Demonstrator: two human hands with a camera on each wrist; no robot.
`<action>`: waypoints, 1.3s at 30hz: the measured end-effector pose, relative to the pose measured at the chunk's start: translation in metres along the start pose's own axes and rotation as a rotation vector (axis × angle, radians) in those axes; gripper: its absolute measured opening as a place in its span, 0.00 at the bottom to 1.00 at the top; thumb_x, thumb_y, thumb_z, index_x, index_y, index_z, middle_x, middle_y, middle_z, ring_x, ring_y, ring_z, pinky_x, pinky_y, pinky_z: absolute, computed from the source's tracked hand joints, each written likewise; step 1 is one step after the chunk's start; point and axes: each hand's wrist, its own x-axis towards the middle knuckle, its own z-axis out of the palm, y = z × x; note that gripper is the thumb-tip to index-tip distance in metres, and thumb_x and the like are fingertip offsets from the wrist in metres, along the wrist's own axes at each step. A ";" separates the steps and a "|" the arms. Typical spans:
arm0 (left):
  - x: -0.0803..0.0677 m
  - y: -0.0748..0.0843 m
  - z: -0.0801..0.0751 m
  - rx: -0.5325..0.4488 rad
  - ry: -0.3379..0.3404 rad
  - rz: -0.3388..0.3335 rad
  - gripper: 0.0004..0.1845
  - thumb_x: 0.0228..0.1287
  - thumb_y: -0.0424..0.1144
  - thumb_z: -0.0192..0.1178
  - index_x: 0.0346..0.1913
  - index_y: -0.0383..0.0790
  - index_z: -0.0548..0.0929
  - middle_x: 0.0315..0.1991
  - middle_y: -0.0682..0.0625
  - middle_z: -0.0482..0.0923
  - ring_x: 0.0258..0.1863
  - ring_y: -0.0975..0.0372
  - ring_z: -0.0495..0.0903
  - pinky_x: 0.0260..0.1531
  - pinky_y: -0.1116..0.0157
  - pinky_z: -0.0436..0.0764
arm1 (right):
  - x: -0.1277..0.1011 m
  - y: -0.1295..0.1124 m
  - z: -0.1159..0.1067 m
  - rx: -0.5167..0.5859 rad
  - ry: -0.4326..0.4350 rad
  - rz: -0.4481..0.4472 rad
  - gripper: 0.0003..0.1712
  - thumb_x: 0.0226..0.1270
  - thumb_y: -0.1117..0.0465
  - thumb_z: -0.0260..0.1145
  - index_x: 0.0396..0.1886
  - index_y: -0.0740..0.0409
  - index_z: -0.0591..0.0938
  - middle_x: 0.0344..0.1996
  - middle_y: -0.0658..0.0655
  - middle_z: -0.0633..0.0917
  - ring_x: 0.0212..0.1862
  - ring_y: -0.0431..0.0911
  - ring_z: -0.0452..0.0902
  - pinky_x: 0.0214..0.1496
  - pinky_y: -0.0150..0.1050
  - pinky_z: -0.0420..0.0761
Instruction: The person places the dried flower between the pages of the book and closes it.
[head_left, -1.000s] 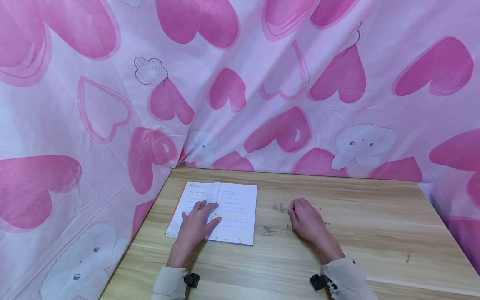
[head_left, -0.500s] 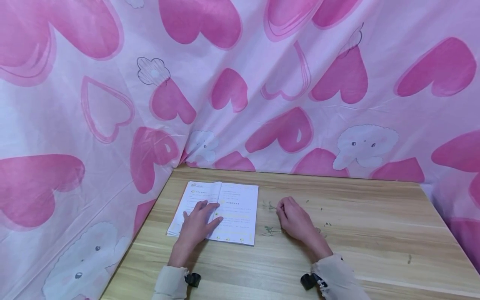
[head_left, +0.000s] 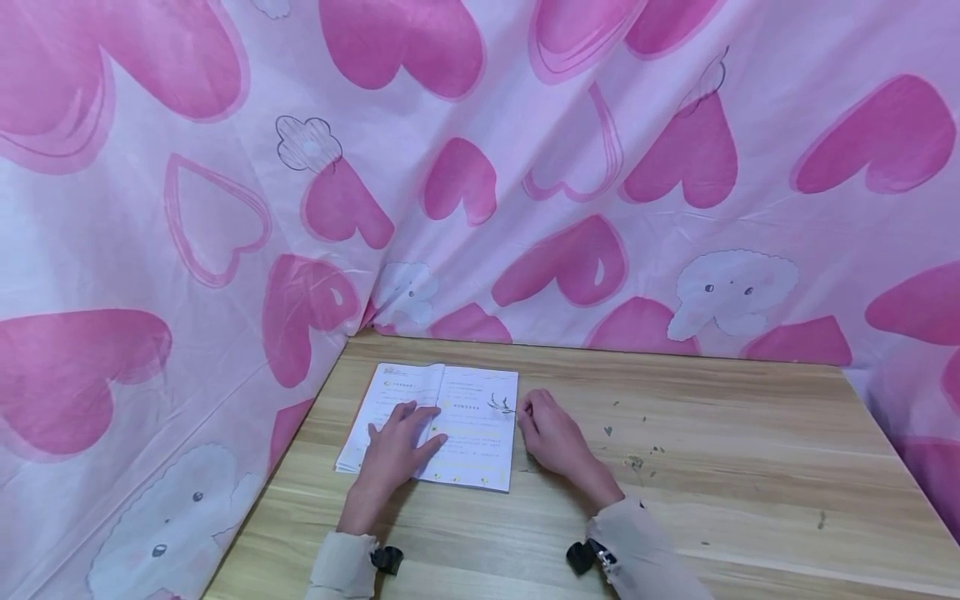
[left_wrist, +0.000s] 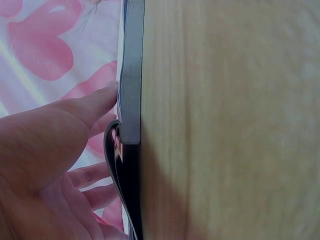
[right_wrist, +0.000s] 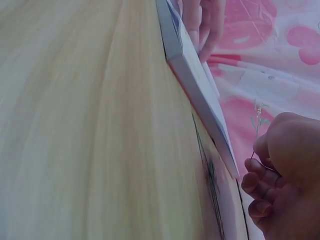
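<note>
An open book (head_left: pixel 472 454) with printed pages lies on the wooden table. My left hand (head_left: pixel 392 454) rests on it with fingers spread across the left page and the fold. In the left wrist view its thumb lies at the edge of the book (left_wrist: pixel 132 75). Between thumb and forefinger, my right hand (head_left: pixel 555 435) pinches the thin stem of a small green plant sprig (right_wrist: pixel 258 122). The leafy end of that sprig (head_left: pixel 501 406) reaches over the right page. Another sprig (right_wrist: pixel 212 180) lies on the table beside the book, mostly hidden behind my right hand in the head view.
Small leaf bits (head_left: pixel 635 463) are scattered on the wooden table (head_left: pixel 720 458) to the right of my right hand. A pink curtain (head_left: pixel 555 167) with hearts hangs behind the table and along its left side.
My right hand has moved left with the pinched sprig, from the bare table to the book's right edge. Leaf bits formerly behind that hand now show. The left hand stays in place.
</note>
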 end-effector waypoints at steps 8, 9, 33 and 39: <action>-0.001 0.001 -0.001 -0.003 -0.019 -0.017 0.28 0.70 0.60 0.71 0.70 0.60 0.83 0.77 0.41 0.73 0.79 0.44 0.72 0.68 0.14 0.51 | 0.011 -0.014 0.013 0.017 -0.029 0.021 0.03 0.85 0.59 0.60 0.45 0.49 0.77 0.44 0.48 0.77 0.45 0.41 0.74 0.45 0.35 0.77; -0.001 0.001 -0.001 -0.003 -0.017 -0.015 0.28 0.70 0.60 0.71 0.70 0.59 0.83 0.77 0.41 0.74 0.78 0.44 0.73 0.68 0.14 0.51 | 0.012 -0.016 0.015 0.021 -0.033 0.023 0.03 0.85 0.59 0.60 0.45 0.49 0.77 0.43 0.49 0.77 0.45 0.42 0.74 0.44 0.35 0.77; 0.001 -0.001 0.004 0.004 -0.013 -0.014 0.28 0.71 0.61 0.70 0.71 0.62 0.82 0.78 0.42 0.73 0.79 0.45 0.73 0.69 0.14 0.50 | 0.034 -0.037 0.036 0.033 -0.029 0.084 0.03 0.82 0.60 0.63 0.42 0.51 0.80 0.40 0.49 0.82 0.42 0.43 0.77 0.47 0.38 0.80; 0.000 -0.002 0.001 0.003 -0.005 -0.009 0.28 0.71 0.60 0.70 0.71 0.60 0.83 0.78 0.41 0.73 0.78 0.44 0.73 0.69 0.14 0.50 | 0.034 -0.037 0.038 0.087 -0.055 0.036 0.05 0.82 0.62 0.62 0.47 0.54 0.85 0.42 0.51 0.85 0.43 0.43 0.78 0.50 0.40 0.81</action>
